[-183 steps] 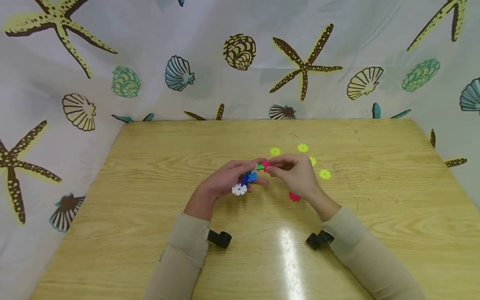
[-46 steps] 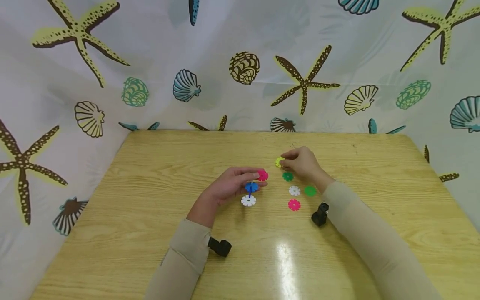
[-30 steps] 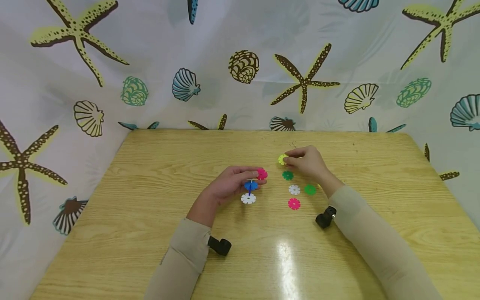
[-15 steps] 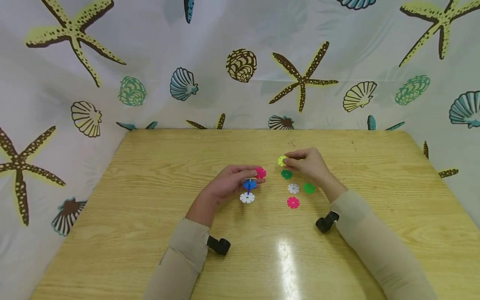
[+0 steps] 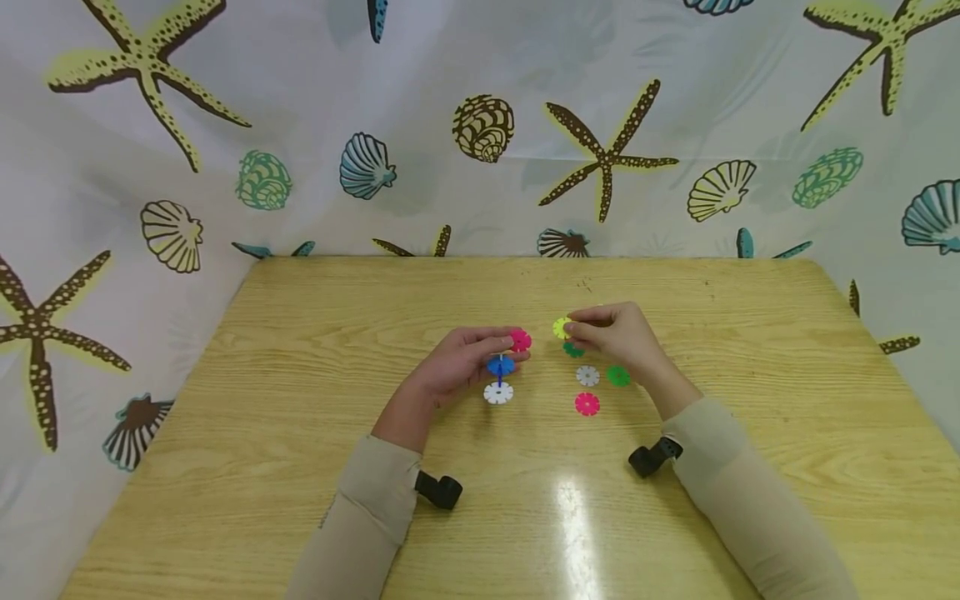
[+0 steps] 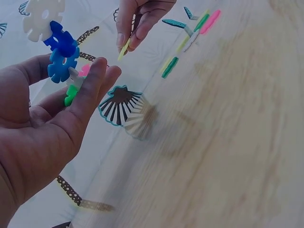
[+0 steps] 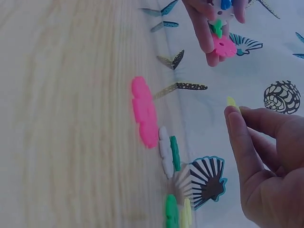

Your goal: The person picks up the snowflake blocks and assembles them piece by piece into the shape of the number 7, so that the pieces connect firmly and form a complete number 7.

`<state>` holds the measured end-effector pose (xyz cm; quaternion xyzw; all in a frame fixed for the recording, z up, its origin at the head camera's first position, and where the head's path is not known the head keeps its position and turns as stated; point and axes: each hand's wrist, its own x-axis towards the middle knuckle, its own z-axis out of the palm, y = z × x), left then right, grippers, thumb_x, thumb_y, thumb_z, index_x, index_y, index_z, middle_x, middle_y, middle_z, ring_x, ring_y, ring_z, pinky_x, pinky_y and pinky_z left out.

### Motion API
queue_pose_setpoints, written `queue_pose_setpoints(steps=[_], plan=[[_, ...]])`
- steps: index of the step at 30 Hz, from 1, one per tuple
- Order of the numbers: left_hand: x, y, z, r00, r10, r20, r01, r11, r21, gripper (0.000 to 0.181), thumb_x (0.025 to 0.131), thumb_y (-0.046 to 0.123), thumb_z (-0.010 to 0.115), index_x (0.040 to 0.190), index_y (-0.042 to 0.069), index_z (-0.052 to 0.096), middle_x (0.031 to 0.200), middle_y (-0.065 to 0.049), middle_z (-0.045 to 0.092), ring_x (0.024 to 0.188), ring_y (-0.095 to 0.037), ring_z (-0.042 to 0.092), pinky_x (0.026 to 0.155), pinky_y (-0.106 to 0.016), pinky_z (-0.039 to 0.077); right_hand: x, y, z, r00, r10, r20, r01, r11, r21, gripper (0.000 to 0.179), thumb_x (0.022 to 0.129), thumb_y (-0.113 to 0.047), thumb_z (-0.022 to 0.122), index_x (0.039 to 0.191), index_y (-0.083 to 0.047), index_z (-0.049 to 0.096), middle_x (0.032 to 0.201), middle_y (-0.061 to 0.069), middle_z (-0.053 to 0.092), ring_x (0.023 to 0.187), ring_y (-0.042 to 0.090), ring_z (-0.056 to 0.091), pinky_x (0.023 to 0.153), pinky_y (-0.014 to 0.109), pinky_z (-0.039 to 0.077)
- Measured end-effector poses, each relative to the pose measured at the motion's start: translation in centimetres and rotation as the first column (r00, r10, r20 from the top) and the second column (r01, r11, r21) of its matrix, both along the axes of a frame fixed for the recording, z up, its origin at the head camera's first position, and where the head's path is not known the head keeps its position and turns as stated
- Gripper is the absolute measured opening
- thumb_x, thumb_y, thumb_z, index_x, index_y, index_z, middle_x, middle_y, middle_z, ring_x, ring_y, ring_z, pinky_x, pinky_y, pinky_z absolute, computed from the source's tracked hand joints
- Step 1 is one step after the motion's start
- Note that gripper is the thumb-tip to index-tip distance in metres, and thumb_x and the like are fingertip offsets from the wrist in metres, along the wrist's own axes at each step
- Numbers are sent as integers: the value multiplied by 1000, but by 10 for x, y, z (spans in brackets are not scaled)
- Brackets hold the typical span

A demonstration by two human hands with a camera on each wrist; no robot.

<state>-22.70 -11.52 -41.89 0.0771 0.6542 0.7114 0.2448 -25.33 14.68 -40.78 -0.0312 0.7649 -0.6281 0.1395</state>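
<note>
My left hand (image 5: 468, 358) holds a chain of notched plastic discs between thumb and fingers, above the table. The chain runs from a white disc (image 6: 43, 19) through a dark blue disc (image 6: 61, 38) and a lighter blue disc (image 6: 62, 64). Beyond these come another white disc, a green disc (image 6: 71, 95) and a pink disc (image 7: 224, 46) at the far end. Thumb and fingertips of my right hand (image 5: 622, 337) pinch a yellow notched disc (image 5: 561, 327), upright and apart from the chain, just right of the pink one.
Loose discs lie flat on the wooden table (image 5: 315, 517): dark green (image 5: 573, 351), white (image 5: 588, 376), bright green (image 5: 618, 376) and pink (image 5: 587, 404). Yellow ones (image 7: 186, 211) show in the right wrist view. A shell-print curtain (image 5: 420, 83) hangs behind.
Earlier, my right hand held the pink disc at the chain's green one; now that pink disc is on the chain. My right hand has since taken the yellow disc, lately moving it slightly nearer.
</note>
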Motion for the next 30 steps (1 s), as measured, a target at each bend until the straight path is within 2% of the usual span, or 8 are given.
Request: queue_pose_setpoints(steps=[6, 13, 20, 23, 30], plan=[[1, 1, 0, 1000, -20, -9, 21, 1000, 16, 46, 105, 19, 52, 146, 0, 48, 141, -24, 57, 128, -36, 58, 108, -44, 48, 5, 0, -1, 1000, 12, -12, -13, 1000, -27, 35, 96, -9, 66, 126, 8, 64, 122, 22, 69, 88, 11, 75, 92, 39, 58], [2, 2, 1, 1000, -10, -3, 10, 1000, 4, 44, 105, 19, 51, 146, 1, 48, 140, -22, 59, 130, -40, 55, 108, -44, 48, 11, -5, -1, 999, 32, -37, -32, 999, 13, 34, 95, -13, 69, 123, 6, 67, 109, 16, 74, 92, 19, 76, 89, 40, 60], [1, 4, 1, 1000, -10, 8, 10, 1000, 11, 44, 105, 17, 51, 146, 2, 49, 140, -22, 59, 131, -40, 54, 106, -41, 50, 15, -7, 0, 998, 51, -32, -51, 999, -3, 34, 96, -11, 67, 125, 6, 66, 116, 21, 71, 88, 12, 75, 89, 39, 59], [1, 5, 0, 1000, -21, -8, 21, 1000, 8, 44, 105, 17, 52, 146, 2, 49, 139, -23, 59, 131, -41, 54, 102, -37, 53, 17, -8, -2, 998, 48, -40, -49, 999, -13, 33, 95, -10, 68, 124, 7, 66, 115, 21, 72, 86, 11, 75, 89, 41, 59], [1, 6, -1, 999, -40, -26, 41, 999, 17, 46, 105, 18, 52, 147, 0, 47, 141, -22, 57, 127, -35, 59, 99, -36, 55, 20, -14, 0, 996, 73, -47, -73, 997, -10, 34, 95, -10, 68, 124, 7, 66, 117, 23, 70, 87, 10, 75, 87, 36, 60]])
